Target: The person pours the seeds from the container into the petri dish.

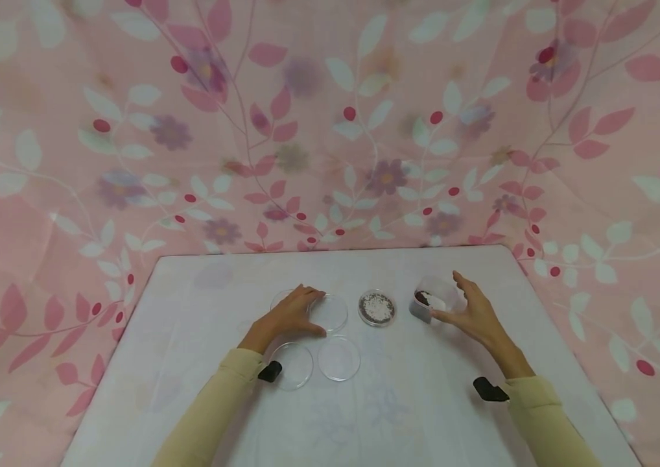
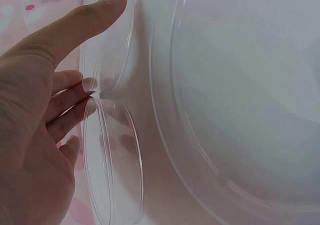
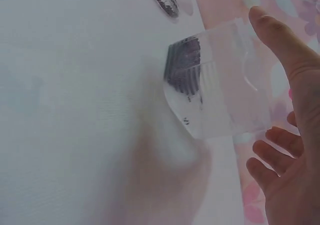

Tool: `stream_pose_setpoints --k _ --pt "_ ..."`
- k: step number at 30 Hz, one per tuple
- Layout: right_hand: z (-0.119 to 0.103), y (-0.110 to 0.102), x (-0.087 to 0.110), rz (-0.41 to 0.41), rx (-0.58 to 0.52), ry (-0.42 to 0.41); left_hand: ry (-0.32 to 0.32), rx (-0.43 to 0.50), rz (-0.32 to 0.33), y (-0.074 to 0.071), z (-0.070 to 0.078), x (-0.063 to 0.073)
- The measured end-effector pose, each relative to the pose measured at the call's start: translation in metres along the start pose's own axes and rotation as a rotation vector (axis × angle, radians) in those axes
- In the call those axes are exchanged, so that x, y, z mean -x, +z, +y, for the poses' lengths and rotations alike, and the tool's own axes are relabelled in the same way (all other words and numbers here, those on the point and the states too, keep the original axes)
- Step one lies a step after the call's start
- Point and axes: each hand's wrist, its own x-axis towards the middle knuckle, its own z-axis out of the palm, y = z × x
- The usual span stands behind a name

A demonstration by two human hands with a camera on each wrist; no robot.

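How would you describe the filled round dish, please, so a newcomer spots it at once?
On the white table, look between the clear dishes and the plastic tub. There lies the filled dish, the only dish showing dark and white material.

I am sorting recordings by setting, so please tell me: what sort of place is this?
Probably a makeshift indoor work corner: a white table, what looks like flowered cloth behind it, and clear round dishes on top.

Four clear round dishes point(image 1: 338, 358) lie flat, two by two. Filled dish point(image 1: 379, 323), dark-and-white contents: at their 2 o'clock. Clear container point(image 3: 225, 90), upright, dark-and-white contents: 3 o'clock from the filled dish.
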Motion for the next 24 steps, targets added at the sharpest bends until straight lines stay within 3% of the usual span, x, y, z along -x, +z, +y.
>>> stream_pose_setpoints --k 9,19,24 --pt "0.013 0.011 0.006 -0.022 -0.101 0.048 0.018 -0.019 -0.009 0.003 0.008 -0.008" --pt "0.023 0.021 0.008 -0.054 -0.170 0.154 0.033 -0.034 0.034 0.004 0.003 -0.005" --pt "0.020 0.022 0.008 -0.048 -0.214 0.158 0.026 -0.028 0.037 0.001 0.001 -0.003"
